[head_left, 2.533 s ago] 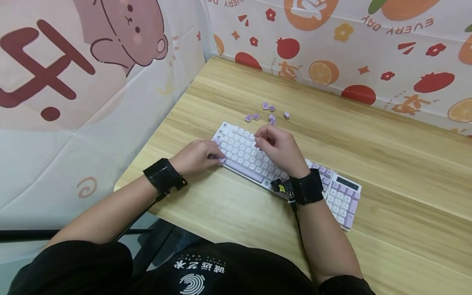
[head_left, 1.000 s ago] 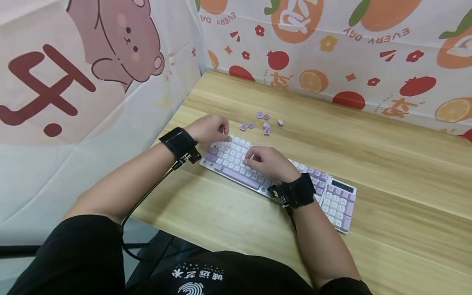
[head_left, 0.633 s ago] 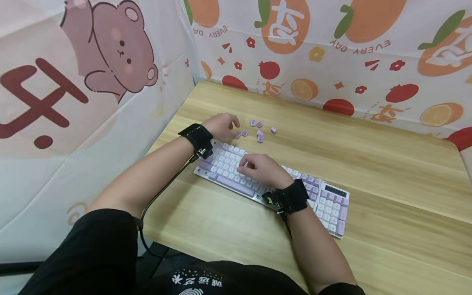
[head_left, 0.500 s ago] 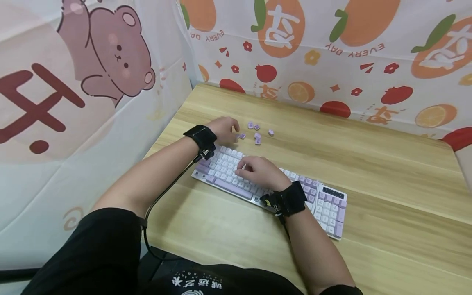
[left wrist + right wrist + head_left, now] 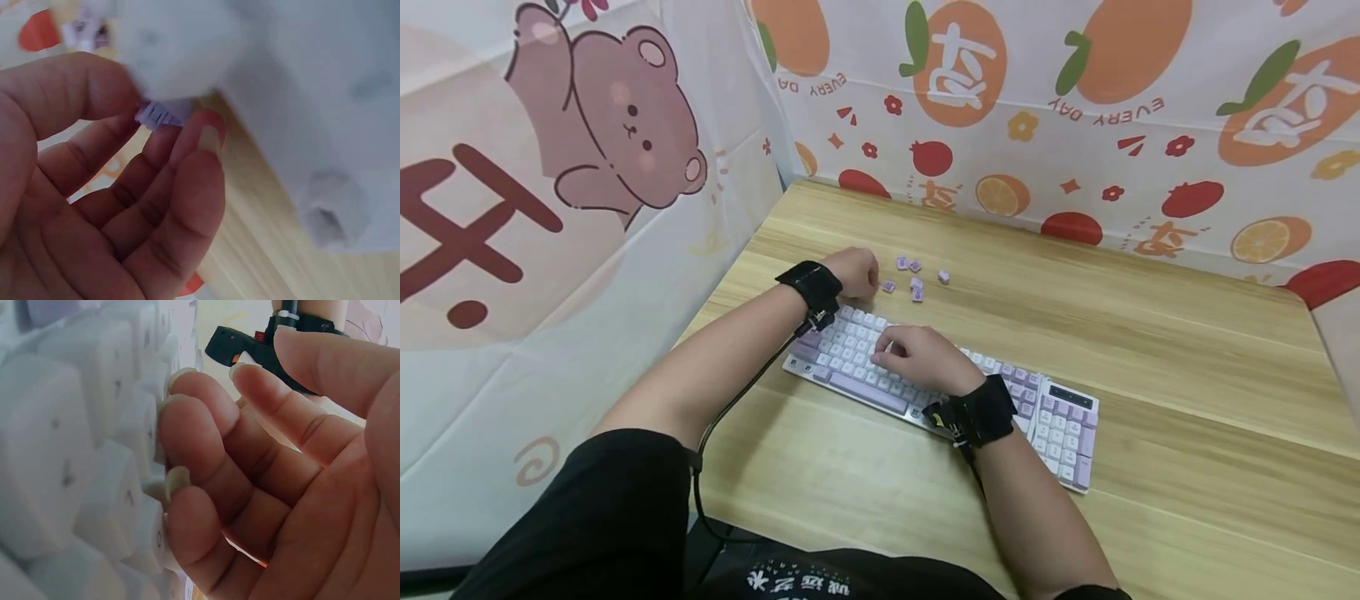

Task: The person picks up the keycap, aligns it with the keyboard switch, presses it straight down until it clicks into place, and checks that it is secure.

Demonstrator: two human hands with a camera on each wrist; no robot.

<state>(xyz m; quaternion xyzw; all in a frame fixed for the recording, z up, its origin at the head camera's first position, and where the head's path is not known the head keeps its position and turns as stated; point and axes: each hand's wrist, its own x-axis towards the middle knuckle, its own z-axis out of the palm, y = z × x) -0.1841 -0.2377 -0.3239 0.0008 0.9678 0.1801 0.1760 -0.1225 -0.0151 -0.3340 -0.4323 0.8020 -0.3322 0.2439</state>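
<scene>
My left hand (image 5: 856,273) is beyond the keyboard's far-left corner, at the edge of a group of loose purple keycaps (image 5: 917,292). In the left wrist view a purple keycap (image 5: 164,115) sits between thumb and fingertips, partly hidden; the fingers appear to pinch it. A white and lavender keyboard (image 5: 868,387) lies at a slant on the wooden table. Over its middle keys hovers or rests my right hand (image 5: 922,357), with loosely curled fingers. The right wrist view shows those fingertips (image 5: 190,434) close beside white keys, thumb apart, nothing held.
Another loose keycap (image 5: 943,277) lies right of the group. A number pad section (image 5: 1063,437) with a dark strip forms the keyboard's right end. Printed cloths (image 5: 617,333) hang along the table's left and far sides. A cable (image 5: 730,408) runs from the left wristband.
My left hand has gone from the keyboard's left end to the loose keycaps, its fingers closing over the leftmost one. The right hand has come down from the upper key rows. The view has tilted up.
</scene>
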